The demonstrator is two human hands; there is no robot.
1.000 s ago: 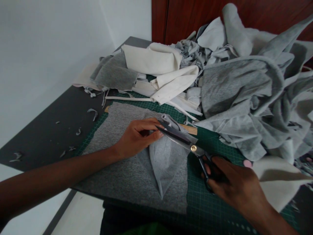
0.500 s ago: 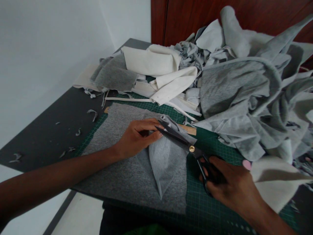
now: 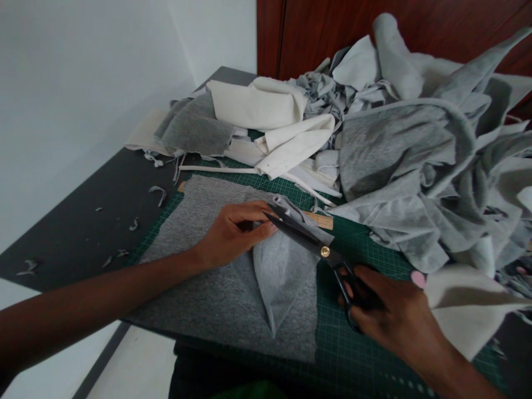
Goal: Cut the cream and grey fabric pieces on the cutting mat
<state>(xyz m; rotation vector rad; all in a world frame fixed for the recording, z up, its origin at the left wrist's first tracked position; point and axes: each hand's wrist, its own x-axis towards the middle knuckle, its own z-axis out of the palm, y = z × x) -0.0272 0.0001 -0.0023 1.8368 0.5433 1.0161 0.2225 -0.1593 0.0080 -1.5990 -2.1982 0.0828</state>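
Note:
A grey fabric piece (image 3: pixel 199 299) lies on the green cutting mat (image 3: pixel 349 354), its near part folded up into a peak. My left hand (image 3: pixel 235 233) pinches the raised fold between thumb and fingers. Black-handled scissors (image 3: pixel 301 235) with a brass pivot are gripped in my right hand (image 3: pixel 394 316), fingers through the handles. Their blades are slightly parted, tips at my left fingertips, over the pinched fabric. Whether the blades have fabric between them is hard to tell. Beneath the fabric, a wooden ruler (image 3: pixel 322 220) sticks out at the right.
Behind the mat is a heap of grey fabric (image 3: pixel 399 149) and cream fabric (image 3: pixel 257 102) scraps. Small cut-off bits (image 3: pixel 158 195) are scattered on the dark table (image 3: pixel 78 216) at left. A pink disc (image 3: pixel 418 279) lies near my right wrist. A white wall (image 3: pixel 91 72) borders the left.
Almost nothing differs. The scissors and my right hand have shifted very slightly left, and the view has moved a touch; my left hand keeps its pinch.

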